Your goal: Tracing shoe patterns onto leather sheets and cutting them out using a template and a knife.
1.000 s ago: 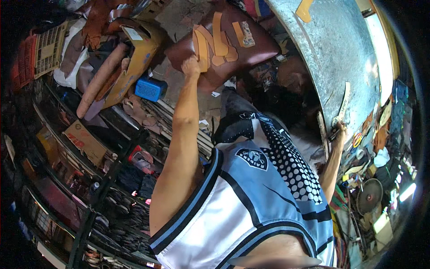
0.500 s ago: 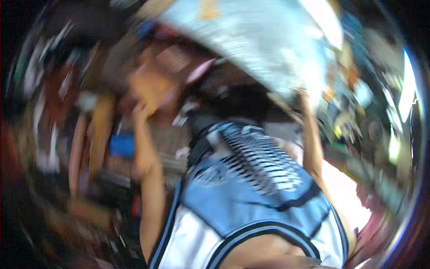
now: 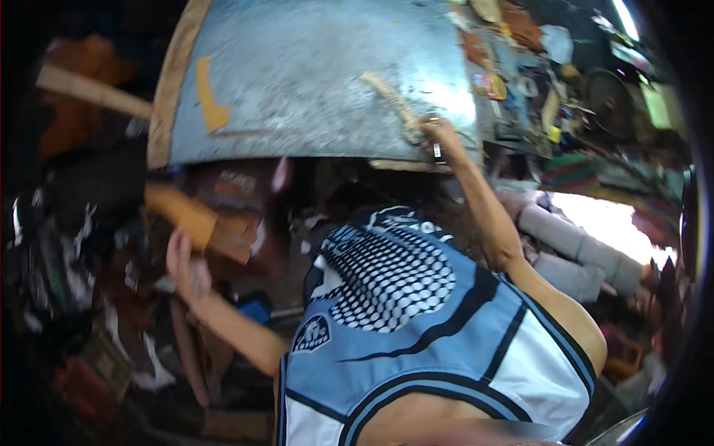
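Note:
My left hand [image 3: 187, 269], blurred, is at the lower edge of an orange-tan piece [image 3: 178, 210] that looks like leather; its fingers seem closed on that edge. A darker brown flap [image 3: 233, 239] adjoins its right end. On the blue-grey tabletop [image 3: 297, 82], near the front right edge, my right hand [image 3: 437, 132] is closed around the near end of a pale, ridged strip [image 3: 388, 97]. Below these fingers shows a small dark object with a light patch [image 3: 437, 153], its kind unclear. A flat yellow-orange cut piece [image 3: 209, 97] lies toward the table's left side.
Wood trim [image 3: 166, 89] edges the tabletop, and a wooden bar [image 3: 97, 89] sticks out leftward. Mixed scraps and a yellow packet [image 3: 491, 85] crowd the right. Grey rolls [image 3: 584, 238] lie at my right; a blue object [image 3: 254, 311] lies below my left forearm.
The view has turned, so the tabletop's front edge now runs nearly level. My left hand and the orange-tan piece have shifted left, away from the table. My right hand stays by the tabletop's edge.

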Tool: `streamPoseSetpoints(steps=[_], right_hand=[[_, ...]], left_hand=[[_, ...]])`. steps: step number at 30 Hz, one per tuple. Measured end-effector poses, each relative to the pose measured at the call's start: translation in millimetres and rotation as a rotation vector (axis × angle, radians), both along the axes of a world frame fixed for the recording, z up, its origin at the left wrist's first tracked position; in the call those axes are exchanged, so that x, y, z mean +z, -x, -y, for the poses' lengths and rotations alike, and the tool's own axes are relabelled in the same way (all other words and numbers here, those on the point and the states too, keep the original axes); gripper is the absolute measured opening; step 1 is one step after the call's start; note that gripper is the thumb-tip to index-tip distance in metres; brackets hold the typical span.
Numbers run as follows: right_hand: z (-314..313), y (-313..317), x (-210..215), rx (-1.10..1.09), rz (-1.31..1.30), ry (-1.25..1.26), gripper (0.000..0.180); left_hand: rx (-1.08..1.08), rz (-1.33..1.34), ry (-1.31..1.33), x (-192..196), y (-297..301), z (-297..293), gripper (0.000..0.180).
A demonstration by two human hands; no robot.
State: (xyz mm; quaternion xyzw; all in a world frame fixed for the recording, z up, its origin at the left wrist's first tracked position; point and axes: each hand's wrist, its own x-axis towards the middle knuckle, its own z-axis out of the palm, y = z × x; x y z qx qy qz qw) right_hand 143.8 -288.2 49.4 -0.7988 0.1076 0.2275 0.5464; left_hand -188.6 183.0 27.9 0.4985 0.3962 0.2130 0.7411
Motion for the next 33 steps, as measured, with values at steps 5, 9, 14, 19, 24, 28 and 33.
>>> streamPoseSetpoints(steps=[5, 9, 14, 19, 24, 28, 33], right_hand=[[-6.1, 8.4, -6.2, -0.009, -0.078, -0.16, 0.024], [-13.0, 7.2, -8.5, -0.098, -0.123, -0.259, 0.033], [-18.1, 7.6, -9.9, -0.184, -0.094, -0.375, 0.034], [-46.9, -3.5, 12.6, 0.064, -0.03, -0.134, 0.027], [-54.0, -43.9, 19.9, 0.184, -0.036, -0.003, 0.026], [-71.0, -64.3, 9.1, 0.409, -0.063, 0.096, 0.031], [-83.3, -70.7, 11.8, 0.494, -0.083, 0.284, 0.037]], left_hand=[[-0.404, -0.033, 0.04, 71.9, -171.8, 92.2, 0.04], [-0.466, 0.055, 0.263, -10.4, -254.5, 163.3, 0.026], [-0.612, -0.084, 0.304, -26.3, -281.1, 210.8, 0.02], [-0.74, -0.237, 0.129, -16.0, -264.5, 221.8, 0.022], [-0.756, -0.325, -0.732, 2.2, -284.3, 216.3, 0.031], [-0.542, -0.142, -1.197, -20.8, -318.3, 189.1, 0.049], [-0.642, -0.228, -1.377, -53.0, -334.7, 176.8, 0.082]])
